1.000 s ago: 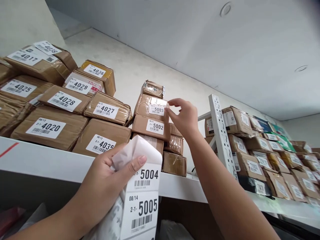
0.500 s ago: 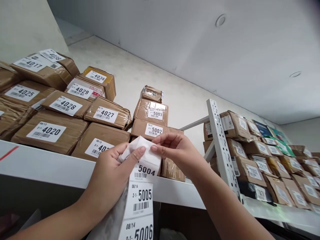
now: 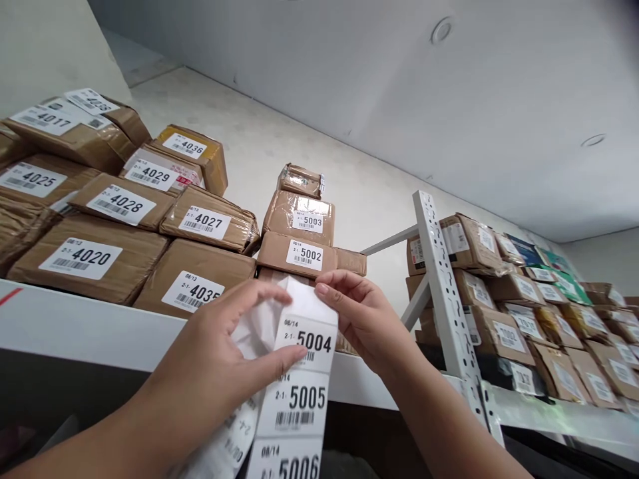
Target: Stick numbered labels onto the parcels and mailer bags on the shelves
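A strip of white printed labels [image 3: 299,398] hangs between my hands, showing 5004, 5005 and 5006 under a blank white top piece. My left hand [image 3: 219,359] grips the strip from the left, its thumb lying across the 5004 label and its index finger reaching toward the blank end. Behind that hand another length of the strip curls down with printing turned away. Pinched between the thumb and fingers of my right hand [image 3: 359,313] is the upper right edge of the strip. Just beyond stand cartons labelled 5002 [image 3: 304,256] and 5003 [image 3: 307,221], stacked with a small taped box [image 3: 302,181] on top.
Numbered cartons, such as 4020 [image 3: 82,259] and 4027 [image 3: 204,223], fill the left of the white shelf [image 3: 90,326]. A perforated metal upright [image 3: 442,293] rises at the right. Past it, another shelf [image 3: 549,416] carries many labelled parcels [image 3: 509,336].
My left thumb has moved down from the blank top onto the 5004 label, which is now more visible. The strip has shifted slightly right, and the view has moved a little.
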{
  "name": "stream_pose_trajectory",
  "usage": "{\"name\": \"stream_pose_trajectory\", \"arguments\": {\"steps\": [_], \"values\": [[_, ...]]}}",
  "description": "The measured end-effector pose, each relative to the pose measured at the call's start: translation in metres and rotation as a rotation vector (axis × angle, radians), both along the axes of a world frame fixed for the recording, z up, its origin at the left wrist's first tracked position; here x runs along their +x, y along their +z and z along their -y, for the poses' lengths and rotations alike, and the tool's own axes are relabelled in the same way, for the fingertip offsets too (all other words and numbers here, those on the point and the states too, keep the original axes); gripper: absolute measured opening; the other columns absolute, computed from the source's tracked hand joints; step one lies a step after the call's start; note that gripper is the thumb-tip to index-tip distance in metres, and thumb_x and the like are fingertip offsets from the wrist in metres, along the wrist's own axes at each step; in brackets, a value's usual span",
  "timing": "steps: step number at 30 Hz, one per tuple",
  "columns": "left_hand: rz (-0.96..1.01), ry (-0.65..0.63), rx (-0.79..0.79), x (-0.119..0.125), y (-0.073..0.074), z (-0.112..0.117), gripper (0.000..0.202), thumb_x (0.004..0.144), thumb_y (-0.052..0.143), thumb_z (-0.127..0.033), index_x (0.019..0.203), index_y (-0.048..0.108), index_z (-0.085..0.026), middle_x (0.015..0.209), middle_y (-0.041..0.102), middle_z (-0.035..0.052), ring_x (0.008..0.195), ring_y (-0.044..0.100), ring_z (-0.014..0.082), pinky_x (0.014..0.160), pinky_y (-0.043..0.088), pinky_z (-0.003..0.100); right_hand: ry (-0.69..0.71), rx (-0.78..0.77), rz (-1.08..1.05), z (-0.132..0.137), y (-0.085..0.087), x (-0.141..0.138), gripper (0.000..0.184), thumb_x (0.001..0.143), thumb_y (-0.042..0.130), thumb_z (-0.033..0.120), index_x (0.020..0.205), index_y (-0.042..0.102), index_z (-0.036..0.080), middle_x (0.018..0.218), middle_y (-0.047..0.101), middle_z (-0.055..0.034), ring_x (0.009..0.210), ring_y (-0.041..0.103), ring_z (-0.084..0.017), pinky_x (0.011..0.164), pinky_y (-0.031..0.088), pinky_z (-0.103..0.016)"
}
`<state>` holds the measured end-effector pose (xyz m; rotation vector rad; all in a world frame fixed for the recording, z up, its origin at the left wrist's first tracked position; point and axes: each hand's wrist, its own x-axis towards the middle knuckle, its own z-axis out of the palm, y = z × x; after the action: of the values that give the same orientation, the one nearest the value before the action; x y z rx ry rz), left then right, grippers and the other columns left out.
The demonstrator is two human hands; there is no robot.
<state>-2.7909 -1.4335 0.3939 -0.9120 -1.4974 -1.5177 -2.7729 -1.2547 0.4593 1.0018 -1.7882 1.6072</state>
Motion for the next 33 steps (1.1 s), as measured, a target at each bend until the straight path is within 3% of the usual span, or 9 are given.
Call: {"name": "stream_pose_trajectory", "arguments": {"steps": [5, 9, 12, 14, 18, 23, 26, 28, 33], "values": [[0.092, 0.072, -0.157, -0.004, 0.004, 0.003, 0.040, 0.060, 0.081, -0.050, 0.090, 0.068, -0.028, 0.064, 0.065, -0.0040, 0.046, 0.057, 0.0142, 0.039, 0.044, 0.020, 0.153, -0.039, 0.197, -0.004, -0.007, 0.003, 0.028, 0.061, 0.089, 0.030, 0.075, 0.067, 0.021, 0.067, 0.065, 0.0042, 0.058, 0.060, -0.008, 0.054, 0.051, -0.019], [-0.057, 0.041, -0.159, -0.006, 0.003, 0.001, 0.025, 0.066, 0.078, -0.050, 0.073, 0.071, -0.026, 0.109, 0.069, 0.0042, 0.098, 0.066, 0.0263, 0.069, 0.056, 0.027, 0.054, 0.143, 0.067, -0.013, -0.013, 0.005, 0.020, 0.071, 0.082, 0.035, 0.081, 0.071, 0.023, 0.075, 0.066, 0.0007, 0.064, 0.062, -0.011, 0.057, 0.054, -0.022], [-0.114, 0.057, -0.113, -0.005, 0.003, -0.001, 0.025, 0.072, 0.073, -0.048, 0.063, 0.070, -0.025, 0.134, 0.057, 0.0017, 0.114, 0.060, 0.0293, 0.063, 0.055, 0.024, -0.262, 0.417, -0.344, -0.021, -0.017, 0.010, 0.018, 0.079, 0.074, 0.036, 0.096, 0.075, 0.028, 0.121, 0.063, -0.0075, 0.108, 0.062, -0.021, 0.086, 0.056, -0.034], [-0.117, 0.032, -0.100, -0.004, 0.002, -0.003, 0.025, 0.075, 0.071, -0.048, 0.065, 0.068, -0.025, 0.131, 0.059, 0.0016, 0.102, 0.064, 0.0252, 0.053, 0.052, 0.020, -0.402, 0.482, -0.579, -0.023, -0.020, 0.015, 0.020, 0.078, 0.076, 0.032, 0.098, 0.075, 0.030, 0.131, 0.058, -0.0072, 0.120, 0.055, -0.023, 0.097, 0.051, -0.037], [-0.052, -0.081, -0.078, -0.002, 0.001, -0.008, 0.023, 0.079, 0.069, -0.045, 0.074, 0.062, -0.024, 0.071, 0.063, -0.0028, 0.052, 0.056, 0.0100, 0.043, 0.043, 0.015, -0.339, 0.402, -0.617, -0.020, -0.024, 0.015, 0.007, 0.079, 0.076, 0.024, 0.085, 0.075, 0.028, 0.079, 0.072, -0.0017, 0.072, 0.067, -0.016, 0.065, 0.057, -0.029], [0.068, -0.264, -0.033, 0.000, 0.003, -0.015, 0.039, 0.077, 0.073, -0.045, 0.111, 0.063, -0.030, 0.090, 0.071, -0.0014, 0.058, 0.065, 0.0132, 0.049, 0.051, 0.020, -0.294, 0.091, -0.600, -0.012, -0.026, 0.005, 0.011, 0.072, 0.082, 0.026, 0.079, 0.074, 0.027, 0.074, 0.074, -0.0015, 0.064, 0.069, -0.016, 0.054, 0.059, -0.027], [-0.047, -0.204, -0.007, -0.001, 0.006, -0.016, 0.022, 0.081, 0.069, -0.046, 0.084, 0.070, -0.024, 0.071, 0.068, -0.0027, 0.061, 0.063, 0.0115, 0.052, 0.049, 0.016, -0.285, 0.055, -0.601, -0.003, -0.022, 0.003, 0.011, 0.072, 0.081, 0.029, 0.073, 0.071, 0.025, 0.069, 0.072, -0.0016, 0.059, 0.066, -0.015, 0.050, 0.056, -0.026], [-0.068, -0.149, 0.037, -0.004, 0.009, -0.014, 0.032, 0.082, 0.067, -0.049, 0.067, 0.063, -0.021, 0.056, 0.059, -0.0049, 0.051, 0.055, 0.0088, 0.046, 0.043, 0.015, -0.274, 0.078, -0.600, 0.006, -0.018, 0.005, 0.011, 0.075, 0.078, 0.030, 0.074, 0.069, 0.023, 0.071, 0.070, -0.0020, 0.062, 0.065, -0.015, 0.052, 0.056, -0.026], [-0.028, -0.100, 0.191, -0.009, 0.017, -0.002, 0.045, 0.075, 0.070, -0.058, 0.061, 0.052, -0.020, 0.051, 0.052, -0.0065, 0.045, 0.047, 0.0078, 0.041, 0.038, 0.015, -0.279, 0.216, -0.604, 0.029, 0.011, 0.010, 0.014, 0.079, 0.072, 0.030, 0.072, 0.064, 0.021, 0.072, 0.065, -0.0012, 0.065, 0.061, -0.013, 0.054, 0.052, -0.025]]}}
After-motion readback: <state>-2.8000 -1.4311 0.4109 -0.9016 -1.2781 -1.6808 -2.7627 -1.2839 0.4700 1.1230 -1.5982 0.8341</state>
